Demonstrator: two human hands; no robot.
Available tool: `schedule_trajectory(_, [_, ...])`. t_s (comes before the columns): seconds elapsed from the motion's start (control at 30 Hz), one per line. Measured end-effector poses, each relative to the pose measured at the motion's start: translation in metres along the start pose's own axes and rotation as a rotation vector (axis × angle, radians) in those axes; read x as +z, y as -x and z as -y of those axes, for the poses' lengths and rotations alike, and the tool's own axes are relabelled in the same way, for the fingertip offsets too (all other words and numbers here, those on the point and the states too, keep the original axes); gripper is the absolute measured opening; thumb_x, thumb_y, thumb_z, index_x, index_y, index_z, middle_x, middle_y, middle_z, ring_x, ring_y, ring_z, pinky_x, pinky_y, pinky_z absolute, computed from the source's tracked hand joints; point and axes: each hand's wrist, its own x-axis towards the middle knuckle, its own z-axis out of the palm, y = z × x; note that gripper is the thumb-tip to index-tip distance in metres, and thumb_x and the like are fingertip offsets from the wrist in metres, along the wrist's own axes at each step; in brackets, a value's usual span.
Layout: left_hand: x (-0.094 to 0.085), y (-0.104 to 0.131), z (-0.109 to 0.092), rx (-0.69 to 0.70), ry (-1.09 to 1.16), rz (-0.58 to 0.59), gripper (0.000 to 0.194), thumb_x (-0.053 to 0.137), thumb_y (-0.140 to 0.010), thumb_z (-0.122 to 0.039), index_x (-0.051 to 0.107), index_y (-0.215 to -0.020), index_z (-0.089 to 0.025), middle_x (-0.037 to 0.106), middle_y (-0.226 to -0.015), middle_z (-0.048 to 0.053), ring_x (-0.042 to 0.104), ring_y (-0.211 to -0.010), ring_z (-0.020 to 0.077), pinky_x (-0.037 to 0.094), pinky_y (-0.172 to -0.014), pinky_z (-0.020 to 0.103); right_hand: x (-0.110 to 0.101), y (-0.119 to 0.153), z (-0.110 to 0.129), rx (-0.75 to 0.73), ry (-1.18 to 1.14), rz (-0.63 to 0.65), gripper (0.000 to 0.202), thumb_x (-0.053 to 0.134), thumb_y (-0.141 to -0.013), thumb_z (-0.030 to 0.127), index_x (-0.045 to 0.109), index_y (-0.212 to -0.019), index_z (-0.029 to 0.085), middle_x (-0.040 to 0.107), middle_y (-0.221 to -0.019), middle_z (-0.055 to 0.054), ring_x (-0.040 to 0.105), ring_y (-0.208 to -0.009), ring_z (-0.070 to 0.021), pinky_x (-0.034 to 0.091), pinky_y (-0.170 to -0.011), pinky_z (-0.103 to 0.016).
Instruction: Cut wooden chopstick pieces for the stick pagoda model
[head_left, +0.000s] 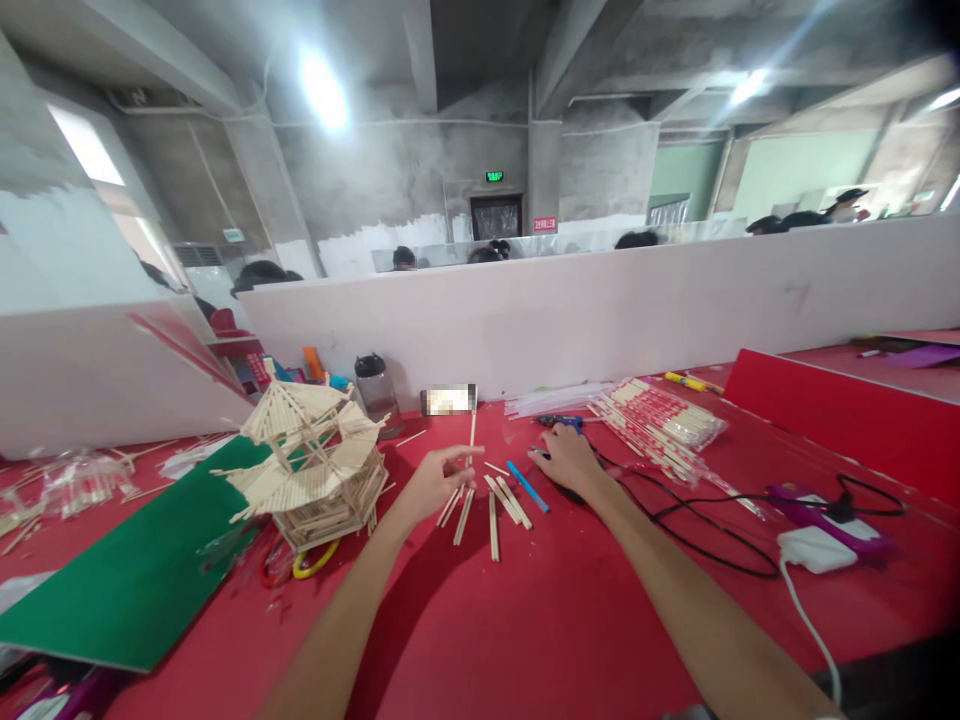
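My left hand is over the red table, its thumb and fingers curved round a thin upright wooden stick. Short bundles of sticks lie in front of it, beside a blue pen. My right hand rests further right, fingers spread, on or over a dark object whose shape is mostly hidden. Just behind that hand lies a dark blue tool, probably a glue gun. To the left of my left hand stands a pagoda-like model built of wooden sticks.
A green board lies at the left. Packaged sticks, black cables and a purple power strip with a white plug are at the right. Behind stand a bottle, a phone and a white partition.
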Motion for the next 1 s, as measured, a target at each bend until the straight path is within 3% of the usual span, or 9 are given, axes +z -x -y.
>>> schedule_trajectory(0.07, [0.005, 0.001, 0.000, 0.005, -0.021, 0.048, 0.047, 0.061, -0.083, -0.030, 0.060, -0.127, -0.012, 0.068, -0.072, 0.005, 0.062, -0.065, 0.0149, 0.050, -0.066, 0.027, -0.006, 0.001, 0.010, -0.163, -0.279, -0.025, 0.036, 0.051, -0.092, 0.041, 0.062, -0.110, 0.012, 0.061, -0.113, -0.016, 0.056, -0.107, -0.0237, 0.040, -0.094, -0.035])
schedule_trajectory(0.17, [0.016, 0.002, 0.002, 0.038, -0.057, 0.140, 0.042, 0.058, -0.085, -0.030, 0.064, -0.123, -0.013, 0.068, -0.073, 0.006, 0.061, -0.064, 0.0147, 0.049, -0.066, 0.027, -0.013, 0.007, 0.027, -0.341, -0.750, 0.102, 0.035, 0.046, -0.094, 0.042, 0.061, -0.111, 0.016, 0.067, -0.106, -0.009, 0.061, -0.095, -0.0188, 0.046, -0.085, -0.030])
schedule_trajectory(0.33, [0.029, 0.003, 0.007, 0.055, -0.079, 0.204, 0.039, 0.055, -0.086, -0.029, 0.065, -0.122, -0.015, 0.069, -0.081, 0.007, 0.061, -0.066, 0.0148, 0.050, -0.065, 0.027, -0.010, 0.013, 0.046, -0.269, -1.109, 0.119, 0.030, 0.055, -0.088, 0.044, 0.059, -0.087, 0.015, 0.066, -0.083, -0.005, 0.062, -0.076, -0.0174, 0.049, -0.071, -0.029])
schedule_trajectory(0.47, [0.025, 0.003, 0.004, 0.056, -0.056, 0.183, 0.039, 0.055, -0.086, -0.031, 0.064, -0.122, -0.017, 0.069, -0.104, 0.011, 0.062, -0.067, 0.0140, 0.051, -0.066, 0.027, -0.001, 0.004, 0.040, -0.184, -1.230, 0.071, 0.030, 0.056, -0.085, 0.046, 0.056, -0.092, 0.017, 0.065, -0.084, -0.005, 0.063, -0.076, -0.0180, 0.051, -0.067, -0.029])
schedule_trajectory(0.6, [0.007, 0.003, 0.005, 0.060, -0.097, 0.073, 0.044, 0.057, -0.085, -0.031, 0.056, -0.127, -0.019, 0.061, -0.124, 0.013, 0.064, -0.072, 0.0140, 0.051, -0.070, 0.028, 0.001, -0.005, 0.023, -0.044, -1.051, -0.016, 0.034, 0.046, -0.090, 0.040, 0.053, -0.113, 0.016, 0.066, -0.084, -0.005, 0.060, -0.064, -0.0150, 0.050, -0.061, -0.027])
schedule_trajectory(0.7, [-0.013, 0.002, 0.015, -0.022, -0.307, -0.076, 0.047, 0.060, -0.082, -0.028, 0.052, -0.127, -0.017, 0.064, -0.117, 0.012, 0.064, -0.076, 0.0157, 0.049, -0.073, 0.028, -0.001, -0.003, 0.012, -0.074, -0.607, 0.007, 0.031, 0.052, -0.088, 0.032, 0.058, -0.114, 0.015, 0.069, -0.084, -0.005, 0.063, -0.072, -0.0174, 0.047, -0.068, -0.027])
schedule_trajectory(0.77, [-0.025, 0.001, 0.023, -0.164, -0.515, -0.189, 0.041, 0.062, -0.080, -0.027, 0.058, -0.119, -0.015, 0.068, -0.105, 0.011, 0.065, -0.078, 0.0184, 0.047, -0.072, 0.029, -0.002, 0.000, 0.010, -0.099, -0.293, 0.041, 0.024, 0.054, -0.087, 0.028, 0.063, -0.105, 0.016, 0.070, -0.087, -0.008, 0.066, -0.082, -0.0205, 0.045, -0.073, -0.028])
schedule_trajectory(0.87, [-0.036, 0.001, 0.031, -0.304, -0.706, -0.212, 0.021, 0.063, -0.080, -0.026, 0.068, -0.099, -0.017, 0.072, -0.093, 0.009, 0.066, -0.084, 0.0211, 0.043, -0.072, 0.028, -0.002, 0.005, 0.013, -0.103, 0.009, 0.126, 0.019, 0.051, -0.089, 0.023, 0.066, -0.096, 0.015, 0.071, -0.092, -0.013, 0.067, -0.088, -0.0239, 0.043, -0.074, -0.028])
schedule_trajectory(1.0, [-0.037, 0.002, 0.038, -0.368, -0.784, -0.201, 0.016, 0.061, -0.082, -0.028, 0.072, -0.089, -0.018, 0.074, -0.094, 0.010, 0.068, -0.089, 0.0237, 0.042, -0.071, 0.028, 0.000, 0.006, 0.017, -0.109, 0.088, 0.166, 0.019, 0.051, -0.088, 0.019, 0.068, -0.094, 0.013, 0.071, -0.095, -0.017, 0.067, -0.092, -0.0264, 0.043, -0.078, -0.030])
